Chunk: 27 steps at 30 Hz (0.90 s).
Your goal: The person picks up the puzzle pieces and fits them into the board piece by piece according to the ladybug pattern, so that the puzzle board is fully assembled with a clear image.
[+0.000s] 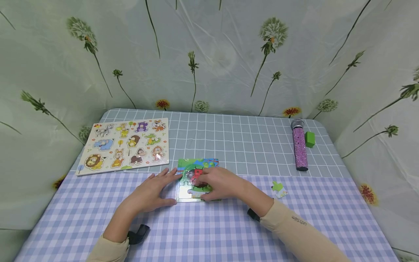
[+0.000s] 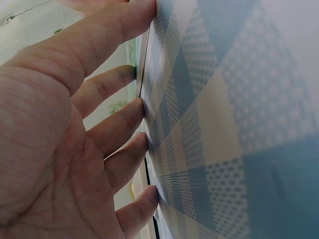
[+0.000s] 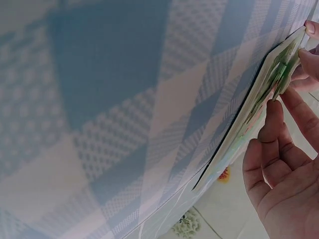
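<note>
A small jigsaw puzzle with a red ladybug picture point(image 1: 189, 168) lies in its tray point(image 1: 182, 199) at the middle of the table. My right hand point(image 1: 222, 182) is over its right side, and between thumb and fingertips it pinches a green puzzle piece point(image 3: 287, 74), close over the tray. Much of the puzzle's lower right is hidden under that hand. At the tray's left edge, my left hand point(image 1: 151, 192) lies with fingers spread, its thumb and index fingertips at the rim. To the right, a loose green and white puzzle piece point(image 1: 279, 189) lies on the checked cloth.
A peg board with animal pictures point(image 1: 129, 143) lies at the back left. On the back right are a glittery purple microphone point(image 1: 299, 147) and a green block point(image 1: 309, 139) next to it. A flowered curtain point(image 1: 222, 65) hangs behind the table.
</note>
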Motion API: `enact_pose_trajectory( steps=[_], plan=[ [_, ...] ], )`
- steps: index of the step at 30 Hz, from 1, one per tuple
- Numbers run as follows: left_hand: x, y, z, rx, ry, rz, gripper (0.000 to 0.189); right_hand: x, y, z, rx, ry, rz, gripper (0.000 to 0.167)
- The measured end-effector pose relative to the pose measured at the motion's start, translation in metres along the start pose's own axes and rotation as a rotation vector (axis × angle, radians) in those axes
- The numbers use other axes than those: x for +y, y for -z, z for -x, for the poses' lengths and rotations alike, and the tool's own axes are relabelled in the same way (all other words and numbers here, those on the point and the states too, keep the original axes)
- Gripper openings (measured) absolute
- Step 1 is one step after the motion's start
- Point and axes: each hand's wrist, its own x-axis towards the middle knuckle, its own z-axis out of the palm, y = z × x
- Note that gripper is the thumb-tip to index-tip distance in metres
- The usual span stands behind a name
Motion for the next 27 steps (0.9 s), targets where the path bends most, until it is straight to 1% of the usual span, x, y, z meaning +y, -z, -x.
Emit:
enact_pose_trajectory(
  steps=[7,20,27],
  plan=[
    [0.0001,-0.0001,0.0002,0.001,-0.001,-0.001,0.083,0.0026,-0.0031,-0.003,-0.01,0.007,-0.013,0.031],
    [-0.0023,-0.0017,-0.0004,0.006,-0.005,-0.005,0.083,0.0008,-0.0031,-0.0054,-0.021,-0.005,0.021,0.032],
    [-0.0029,-0.0019,-0.001,0.004,-0.008,-0.002,0.083,0.0,-0.0032,-0.0057,-0.029,-0.006,0.015,0.032]
  ],
)
